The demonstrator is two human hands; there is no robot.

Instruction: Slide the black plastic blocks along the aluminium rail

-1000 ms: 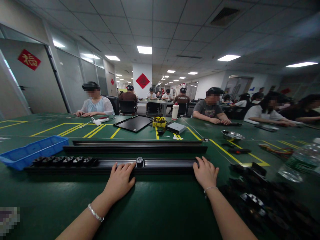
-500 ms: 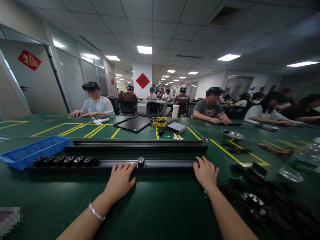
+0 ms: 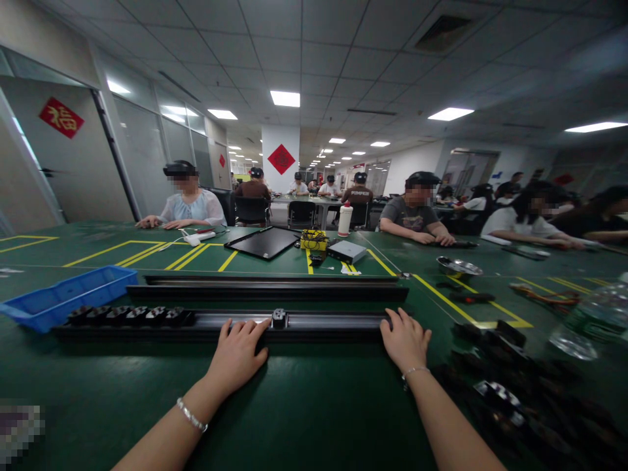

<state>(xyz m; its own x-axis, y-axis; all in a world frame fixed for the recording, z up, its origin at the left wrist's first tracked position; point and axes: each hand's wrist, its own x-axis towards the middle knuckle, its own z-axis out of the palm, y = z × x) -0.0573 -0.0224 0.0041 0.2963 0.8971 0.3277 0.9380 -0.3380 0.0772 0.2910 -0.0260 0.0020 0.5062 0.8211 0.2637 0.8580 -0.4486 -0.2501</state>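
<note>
A long black rail (image 3: 333, 333) with a shiny inner channel lies across the table in front of me. My left hand (image 3: 240, 353) rests on its near edge, fingers stretched out and thumb apart. Its index fingertip touches a small black-and-silver socket module (image 3: 279, 318) sitting in the channel. My right hand (image 3: 406, 339) lies over the rail's right end with fingers extended; its thumb is partly hidden. Several similar modules (image 3: 136, 314) stand in a row at the rail's left end.
Beyond it lies a second black rail (image 3: 269, 290). A blue bin (image 3: 73, 294) stands at left. Loose dark parts (image 3: 530, 399) and a plastic bottle (image 3: 583, 320) are at right, with a metal bowl (image 3: 458, 267) farther back. Other people sit across the green table (image 3: 314, 405).
Both hands and the module keep their places on the rail. The whole view has shifted very slightly.
</note>
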